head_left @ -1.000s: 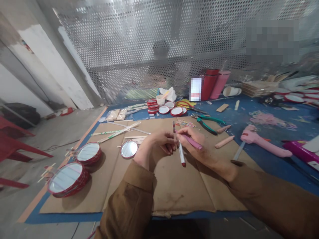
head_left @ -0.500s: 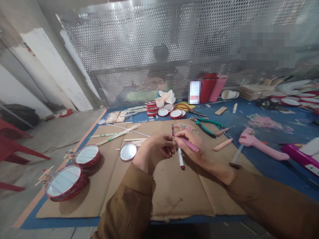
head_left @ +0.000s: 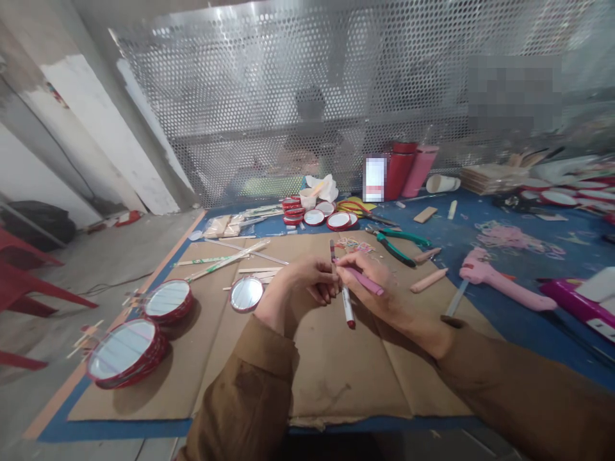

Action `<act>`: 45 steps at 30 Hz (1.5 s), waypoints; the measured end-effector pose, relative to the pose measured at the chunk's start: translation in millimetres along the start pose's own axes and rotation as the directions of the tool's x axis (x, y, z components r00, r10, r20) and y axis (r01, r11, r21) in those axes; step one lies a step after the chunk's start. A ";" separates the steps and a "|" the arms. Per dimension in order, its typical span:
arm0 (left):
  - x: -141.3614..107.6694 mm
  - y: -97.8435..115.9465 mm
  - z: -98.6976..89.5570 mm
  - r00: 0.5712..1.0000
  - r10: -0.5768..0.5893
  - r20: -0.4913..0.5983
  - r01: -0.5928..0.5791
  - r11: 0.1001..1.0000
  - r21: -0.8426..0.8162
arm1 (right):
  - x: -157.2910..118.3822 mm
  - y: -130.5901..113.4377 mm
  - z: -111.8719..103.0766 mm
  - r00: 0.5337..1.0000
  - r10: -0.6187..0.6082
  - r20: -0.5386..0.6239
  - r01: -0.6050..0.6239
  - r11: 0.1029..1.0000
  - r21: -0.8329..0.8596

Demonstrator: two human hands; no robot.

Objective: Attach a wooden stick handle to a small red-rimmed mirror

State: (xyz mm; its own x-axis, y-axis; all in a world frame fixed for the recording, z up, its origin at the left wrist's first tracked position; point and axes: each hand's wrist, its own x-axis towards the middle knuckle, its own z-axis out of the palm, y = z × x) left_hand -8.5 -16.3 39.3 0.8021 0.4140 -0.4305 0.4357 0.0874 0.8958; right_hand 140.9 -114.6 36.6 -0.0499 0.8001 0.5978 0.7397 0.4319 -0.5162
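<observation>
My left hand (head_left: pixel 311 276) is closed around a thin, narrow strip (head_left: pixel 332 248) with dark bands, whose upper end sticks up past the fingers. My right hand (head_left: pixel 372 272) grips a pink pen (head_left: pixel 366 282) like a writing tool, its tip close against the strip; the exact contact is hidden by the fingers. Just below both hands, a white marker (head_left: pixel 348 308) with a red cap points towards me over the cardboard sheet (head_left: pixel 346 371). Left of my left hand lies a small round drum-like piece (head_left: pixel 247 294) with a red rim and pale face, beside several flat wooden sticks (head_left: pixel 262 274).
Two red stringed drums (head_left: pixel 125 352) stand at the left. Behind are red-rimmed discs (head_left: pixel 314 217), rubber bands (head_left: pixel 354 244) and green-handled pliers (head_left: pixel 396 248). To the right lie a pink glue gun (head_left: pixel 504 280) and wooden pieces (head_left: pixel 429 280). A perforated metal panel (head_left: pixel 240 96) closes off the back.
</observation>
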 end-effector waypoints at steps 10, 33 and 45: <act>2.5 -1.0 -1.0 1.000 0.010 0.026 -0.011 1.000 0.016 | -0.3 4.4 1.4 1.000 0.001 -0.007 -0.001 1.000 -0.019; 4.7 -3.7 -2.8 0.998 0.033 0.044 -0.033 0.999 -0.009 | 0.0 1.8 -3.6 0.999 0.021 0.027 -0.021 0.999 0.024; 4.8 -3.0 -2.0 0.999 0.028 0.020 -0.028 0.999 0.016 | -0.4 5.5 0.9 1.000 -0.010 0.023 0.009 1.000 0.030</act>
State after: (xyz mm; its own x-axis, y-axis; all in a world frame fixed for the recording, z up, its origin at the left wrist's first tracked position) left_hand -6.7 -12.8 34.8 0.8218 0.3984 -0.4072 0.4192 0.0611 0.9058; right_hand 144.3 -112.2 32.9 -0.0724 0.8050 0.5888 0.7186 0.4515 -0.5289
